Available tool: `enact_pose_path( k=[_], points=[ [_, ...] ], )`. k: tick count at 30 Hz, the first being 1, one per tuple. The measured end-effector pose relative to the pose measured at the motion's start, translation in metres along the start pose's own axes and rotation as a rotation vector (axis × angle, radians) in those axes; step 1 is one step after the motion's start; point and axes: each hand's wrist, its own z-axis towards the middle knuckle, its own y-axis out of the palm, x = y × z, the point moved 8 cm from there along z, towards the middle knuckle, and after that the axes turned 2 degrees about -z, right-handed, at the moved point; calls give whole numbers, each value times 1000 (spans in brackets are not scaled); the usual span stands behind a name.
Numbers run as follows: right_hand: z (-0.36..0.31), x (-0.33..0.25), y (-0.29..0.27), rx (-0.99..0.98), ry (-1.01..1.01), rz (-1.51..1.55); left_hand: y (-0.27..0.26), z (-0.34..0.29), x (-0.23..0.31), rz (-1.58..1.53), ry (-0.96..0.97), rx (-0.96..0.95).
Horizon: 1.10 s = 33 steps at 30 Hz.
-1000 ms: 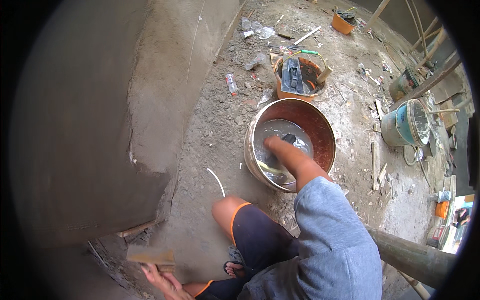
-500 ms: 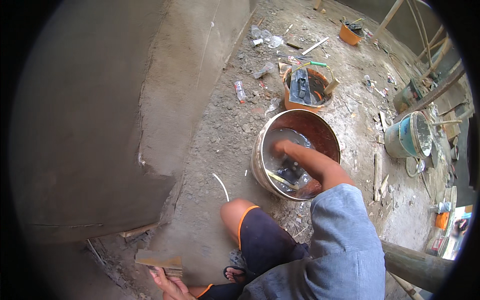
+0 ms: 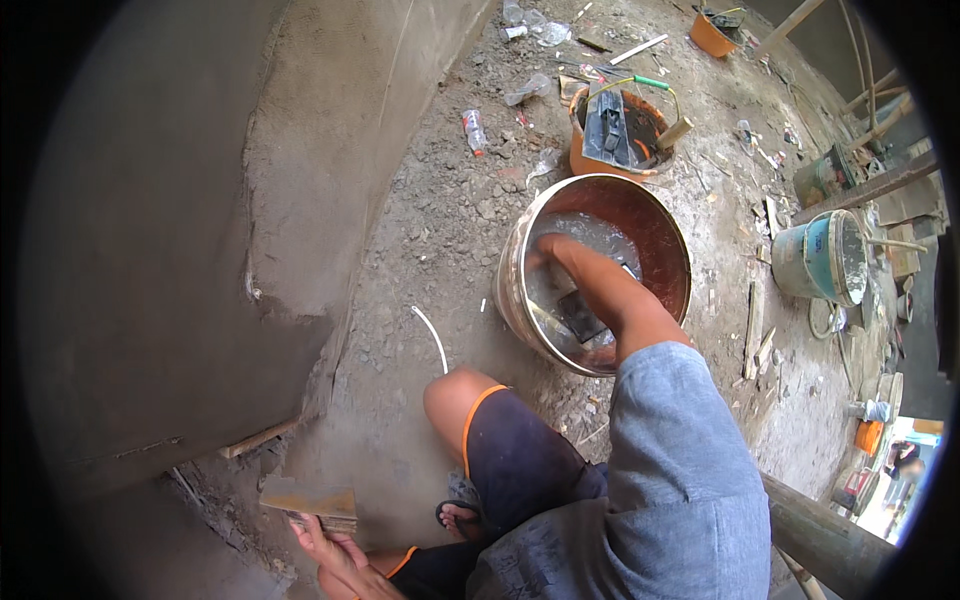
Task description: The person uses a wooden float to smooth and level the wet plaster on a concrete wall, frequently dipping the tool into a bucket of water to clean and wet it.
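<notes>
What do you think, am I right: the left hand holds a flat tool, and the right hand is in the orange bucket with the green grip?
Not quite. The head view shows the right hand in the big bucket with the red-brown inside, not the orange bucket beyond it. The left hand does hold a flat tool.

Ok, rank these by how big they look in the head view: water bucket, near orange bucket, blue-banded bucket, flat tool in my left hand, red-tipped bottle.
1. Water bucket
2. Near orange bucket and blue-banded bucket: too alike to rank
3. Flat tool
4. Red-tipped bottle
</notes>
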Motion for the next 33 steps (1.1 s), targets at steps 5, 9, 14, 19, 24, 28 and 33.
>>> enact_pose_path(
  k=[5, 9, 14, 19, 24, 28, 33],
  points=[
    [-1, 56, 48, 73, 151, 67, -12, -6, -11, -31, -51, 15],
    [-6, 67, 68, 101, 215, 68, -9, -10, -10, -34, -29, 25],
    [-11, 68, 70, 122, 243, 82, -10, -14, -9, -21, -26, 35],
    [-11, 63, 65, 132, 244, 83, -10, -16, -14, -22, -42, 18],
    [-6, 52, 60, 151, 234, 77, -16, -15, -24, -35, -56, 16],
    [4, 38, 65, 181, 231, 59, 6, -15, -26, -42, -84, -21],
    [8, 31, 74, 206, 239, 77, 35, -16, -20, -22, -72, -78]
  ],
)
